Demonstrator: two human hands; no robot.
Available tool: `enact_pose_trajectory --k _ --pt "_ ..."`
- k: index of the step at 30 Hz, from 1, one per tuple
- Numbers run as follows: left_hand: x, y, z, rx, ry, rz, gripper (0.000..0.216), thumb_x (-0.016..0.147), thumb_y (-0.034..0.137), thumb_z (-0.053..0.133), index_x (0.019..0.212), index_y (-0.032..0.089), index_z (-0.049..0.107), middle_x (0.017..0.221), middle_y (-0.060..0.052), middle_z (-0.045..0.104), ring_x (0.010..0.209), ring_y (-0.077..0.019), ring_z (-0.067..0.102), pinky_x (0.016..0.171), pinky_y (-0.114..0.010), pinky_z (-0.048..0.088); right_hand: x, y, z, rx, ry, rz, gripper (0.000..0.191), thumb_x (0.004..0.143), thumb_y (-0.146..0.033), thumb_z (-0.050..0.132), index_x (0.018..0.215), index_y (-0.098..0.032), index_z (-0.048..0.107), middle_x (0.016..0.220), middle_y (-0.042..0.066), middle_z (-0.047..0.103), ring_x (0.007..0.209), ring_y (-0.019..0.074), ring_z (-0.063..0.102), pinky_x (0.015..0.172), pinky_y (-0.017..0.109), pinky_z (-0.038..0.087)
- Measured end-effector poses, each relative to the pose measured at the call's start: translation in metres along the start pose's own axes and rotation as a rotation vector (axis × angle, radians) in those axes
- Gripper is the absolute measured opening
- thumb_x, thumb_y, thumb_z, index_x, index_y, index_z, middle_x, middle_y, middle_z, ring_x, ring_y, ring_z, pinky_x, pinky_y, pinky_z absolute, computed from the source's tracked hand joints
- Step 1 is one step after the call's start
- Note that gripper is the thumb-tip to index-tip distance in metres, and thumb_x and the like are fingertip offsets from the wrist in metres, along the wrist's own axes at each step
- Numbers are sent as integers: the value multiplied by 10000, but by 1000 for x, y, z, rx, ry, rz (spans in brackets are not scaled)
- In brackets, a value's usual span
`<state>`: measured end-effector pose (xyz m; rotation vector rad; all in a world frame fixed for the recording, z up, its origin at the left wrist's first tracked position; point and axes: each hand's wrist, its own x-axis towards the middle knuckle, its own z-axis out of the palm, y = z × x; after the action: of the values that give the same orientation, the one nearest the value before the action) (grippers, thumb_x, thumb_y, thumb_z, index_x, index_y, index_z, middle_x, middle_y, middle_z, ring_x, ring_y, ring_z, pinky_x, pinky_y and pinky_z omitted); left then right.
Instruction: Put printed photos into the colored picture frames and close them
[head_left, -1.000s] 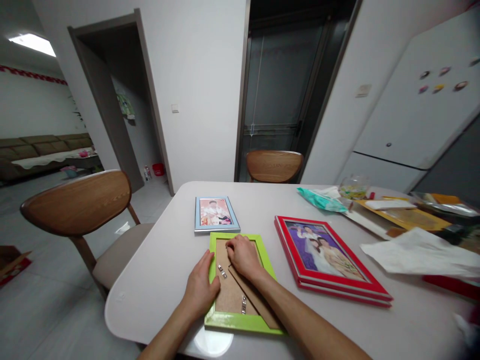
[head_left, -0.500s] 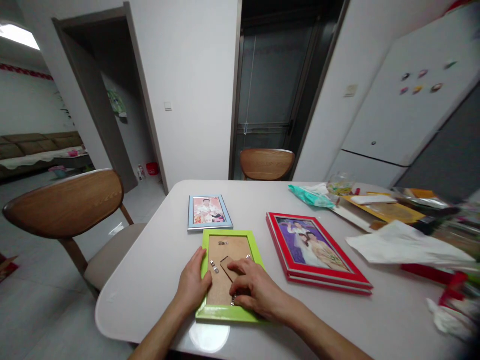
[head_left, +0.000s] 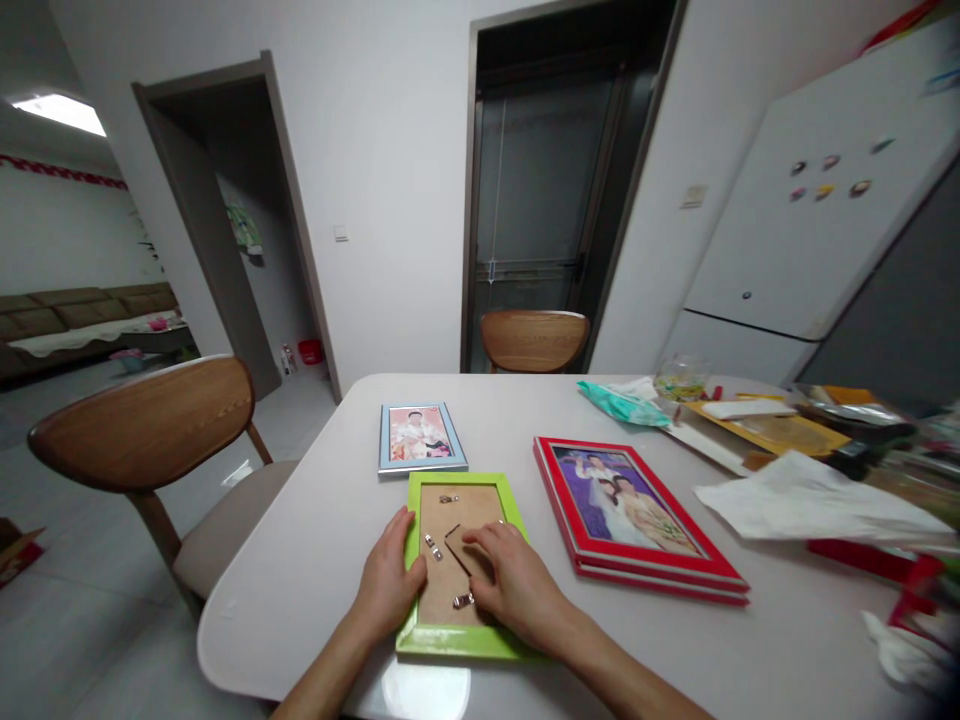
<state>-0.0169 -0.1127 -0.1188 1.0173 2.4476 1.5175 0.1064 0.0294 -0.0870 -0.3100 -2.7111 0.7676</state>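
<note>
A lime-green picture frame [head_left: 457,643] lies face down on the table, its brown backing board [head_left: 439,610] showing. My left hand [head_left: 390,575] grips the frame's left edge, thumb on top. Bent and apart, the fingers of my right hand [head_left: 517,580] rest over the board's right side. Its thumb touches or nearly touches a small metal clip [head_left: 463,601] near the bottom. Another metal clip [head_left: 433,547] sits at the left, and a metal hanger [head_left: 448,498] at the top. Part of the stand flap [head_left: 476,562] is under my right hand, which also hides most of the right-side clip.
Behind the green frame lies a blue-framed photo [head_left: 420,437]. To the right are stacked red picture frames [head_left: 637,500]. Further right sit a green packet [head_left: 622,402], a glass jar [head_left: 681,380], white paper [head_left: 817,500] and wrappings. Wooden chairs [head_left: 150,425] stand around the table [head_left: 300,600].
The bottom clip now lies more sideways and shows more clearly. My right fingers have opened apart and shifted slightly off it. My left hand keeps its place on the frame; the view has tilted slightly.
</note>
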Motion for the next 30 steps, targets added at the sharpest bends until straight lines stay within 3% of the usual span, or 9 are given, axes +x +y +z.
enact_pose_trajectory --k 5,8,10,13,16,19,23,27,30 --pt "1 20 1 -157 49 -66 428 667 229 536 1080 131 484 1197 -117 478 1124 -229 418 982 -389 272 6 -10 -6 23 52 18 345 601 -128 508 938 -178 561 930 53 553 899 189 465 813 297 353" --pt "5 36 2 -317 15 -137 431 722 246 481 1134 148 402 970 -82 618 859 -190 594 771 -337 462 10 -26 -15 26 96 -14 326 616 -150 520 939 -175 558 927 54 554 902 189 467 813 302 360" --pt "7 42 -5 -422 -5 -198 436 749 236 442 1162 134 345 815 -57 656 673 -163 627 615 -287 499 12 -32 -21 60 99 -47 320 634 -184 538 954 -179 551 934 53 556 901 185 474 807 300 370" --pt "6 38 -33 -524 16 -277 431 750 216 455 1153 117 338 762 -54 660 600 -147 623 545 -249 491 12 -21 -30 108 110 -24 321 716 -289 501 1018 -184 522 977 62 556 877 175 502 779 295 397" --pt "-2 16 -72 -575 58 -368 438 724 198 512 1133 140 367 759 -50 659 578 -147 620 523 -245 490 7 7 -32 -18 135 109 360 760 -302 441 1073 -135 495 1014 107 548 870 194 522 776 311 400" --pt "-13 -14 -106 -562 96 -474 434 715 200 528 1125 185 386 756 -35 660 589 -160 626 530 -267 498 3 31 -26 -199 61 227 411 734 -255 459 1109 -87 474 993 146 553 883 232 527 776 323 389" --pt "-18 -41 -125 -225 163 -434 424 694 232 526 1098 154 424 780 -54 652 700 -210 629 617 -339 503 5 38 -14 -256 7 284 448 707 -178 440 1142 -73 432 925 148 572 832 230 544 723 301 389" --pt "-12 -39 -120 -44 303 -325 510 630 239 567 1111 139 427 1143 -120 495 1118 -288 409 942 -452 297 12 37 -16 -112 56 337 502 639 -127 456 1133 -51 407 858 133 584 779 210 550 684 277 384" --pt "-10 -21 -95 3 304 -205 500 644 253 547 1121 159 429 1242 -103 404 1189 -261 311 1001 -431 200 13 31 -27 355 111 490 568 639 -152 443 1193 -106 328 708 43 577 617 167 554 570 257 400"
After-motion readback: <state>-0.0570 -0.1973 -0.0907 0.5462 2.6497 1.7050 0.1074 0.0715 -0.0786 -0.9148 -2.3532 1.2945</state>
